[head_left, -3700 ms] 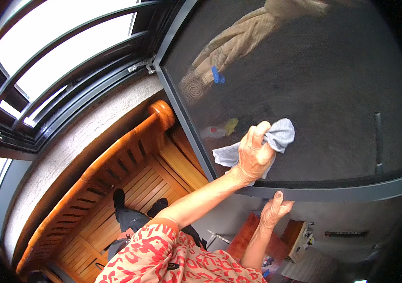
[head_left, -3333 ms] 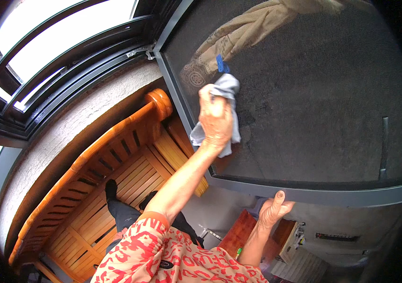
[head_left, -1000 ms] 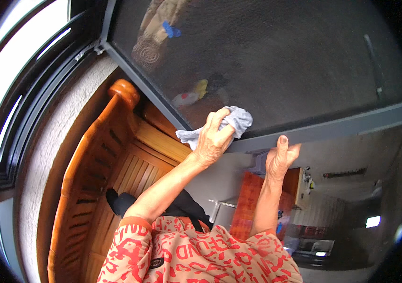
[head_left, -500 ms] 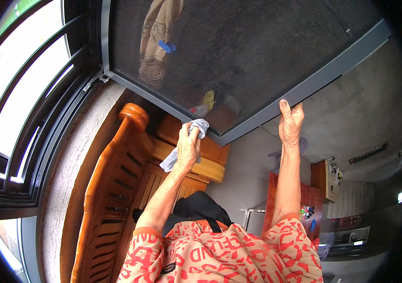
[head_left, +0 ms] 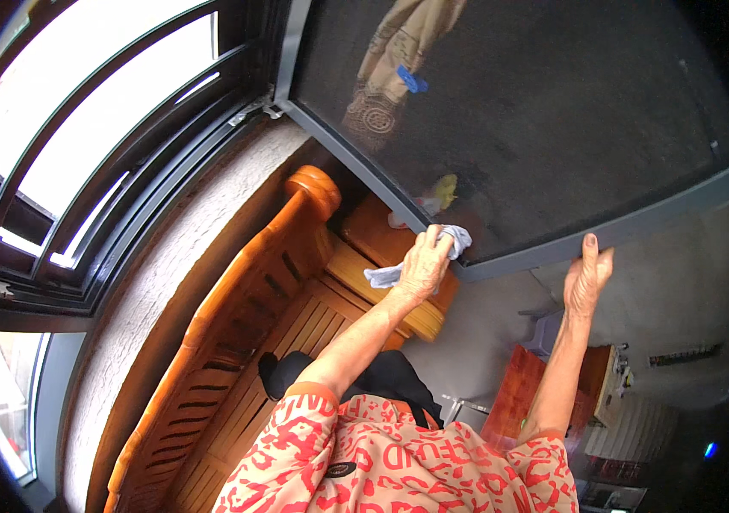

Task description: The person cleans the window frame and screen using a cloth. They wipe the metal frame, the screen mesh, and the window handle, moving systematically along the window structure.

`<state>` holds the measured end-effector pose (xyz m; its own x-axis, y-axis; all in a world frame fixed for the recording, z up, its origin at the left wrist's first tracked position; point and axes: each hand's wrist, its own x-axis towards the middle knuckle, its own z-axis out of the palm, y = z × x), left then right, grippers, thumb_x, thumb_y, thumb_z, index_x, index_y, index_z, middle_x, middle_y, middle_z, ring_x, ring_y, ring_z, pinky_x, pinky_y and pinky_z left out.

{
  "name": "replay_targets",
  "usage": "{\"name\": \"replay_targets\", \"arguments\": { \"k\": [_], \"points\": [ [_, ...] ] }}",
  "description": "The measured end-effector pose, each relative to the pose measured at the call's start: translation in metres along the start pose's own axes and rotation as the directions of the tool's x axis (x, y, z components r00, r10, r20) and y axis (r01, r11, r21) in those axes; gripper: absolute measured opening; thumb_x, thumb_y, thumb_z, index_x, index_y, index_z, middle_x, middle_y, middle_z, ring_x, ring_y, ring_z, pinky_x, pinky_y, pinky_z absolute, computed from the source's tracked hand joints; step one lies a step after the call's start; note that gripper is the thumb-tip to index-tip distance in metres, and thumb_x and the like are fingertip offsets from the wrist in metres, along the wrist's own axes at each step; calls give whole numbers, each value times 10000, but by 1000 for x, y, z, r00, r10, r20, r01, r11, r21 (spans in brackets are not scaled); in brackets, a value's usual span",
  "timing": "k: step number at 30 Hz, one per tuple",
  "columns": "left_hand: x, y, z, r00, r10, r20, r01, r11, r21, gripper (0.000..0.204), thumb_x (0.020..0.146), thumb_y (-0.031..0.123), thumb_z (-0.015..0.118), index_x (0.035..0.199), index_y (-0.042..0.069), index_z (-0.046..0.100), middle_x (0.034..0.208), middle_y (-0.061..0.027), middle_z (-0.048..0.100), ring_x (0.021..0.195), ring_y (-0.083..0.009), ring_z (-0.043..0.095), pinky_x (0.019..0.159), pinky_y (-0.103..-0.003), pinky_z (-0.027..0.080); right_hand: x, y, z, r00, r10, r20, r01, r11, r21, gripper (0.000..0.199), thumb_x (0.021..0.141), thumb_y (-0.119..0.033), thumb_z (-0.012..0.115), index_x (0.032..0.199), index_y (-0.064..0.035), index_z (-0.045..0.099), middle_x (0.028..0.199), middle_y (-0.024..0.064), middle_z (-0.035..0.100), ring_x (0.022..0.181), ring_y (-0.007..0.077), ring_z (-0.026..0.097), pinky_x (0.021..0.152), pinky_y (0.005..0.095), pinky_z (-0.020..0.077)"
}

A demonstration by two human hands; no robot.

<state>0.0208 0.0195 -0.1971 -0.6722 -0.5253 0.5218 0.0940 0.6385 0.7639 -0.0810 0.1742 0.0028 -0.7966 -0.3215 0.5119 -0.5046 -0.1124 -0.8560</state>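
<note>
A large dark mesh screen panel (head_left: 552, 111) in a grey frame (head_left: 604, 232) tilts overhead. My left hand (head_left: 422, 263) is shut on a crumpled grey cloth (head_left: 383, 275) and presses it against the frame's lower left corner. My right hand (head_left: 587, 278) reaches up with straight fingers and holds the lower rail farther right. Both arms come out of short red and cream patterned sleeves.
A slatted orange wooden bench (head_left: 236, 342) runs along a rough plaster wall (head_left: 159, 282) under a barred window (head_left: 99, 145). A black bag (head_left: 381, 376) lies on the bench. Beige fabric with a blue clip (head_left: 411, 81) and a yellow object (head_left: 443, 190) show through the mesh. Reddish furniture (head_left: 522, 389) stands lower right.
My left hand wiped the cloth across the mesh, then came down to the lower rail and its left corner. My right hand stayed on the lower rail. The view swung about.
</note>
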Motion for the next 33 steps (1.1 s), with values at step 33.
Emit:
{"name": "replay_targets", "arguments": {
  "k": [33],
  "points": [
    [153,-180,-154,710,-413,-570,412,900,-138,440,862,123,583,1230,-6,379,1147,-293,352,1074,-439,412,930,-484,340,-20,2,1,978,56,-199,-65,997,-41,716,835,-314,679,1388,-41,316,1375,93,394,1261,232,360,1074,401,234]
  ]
}}
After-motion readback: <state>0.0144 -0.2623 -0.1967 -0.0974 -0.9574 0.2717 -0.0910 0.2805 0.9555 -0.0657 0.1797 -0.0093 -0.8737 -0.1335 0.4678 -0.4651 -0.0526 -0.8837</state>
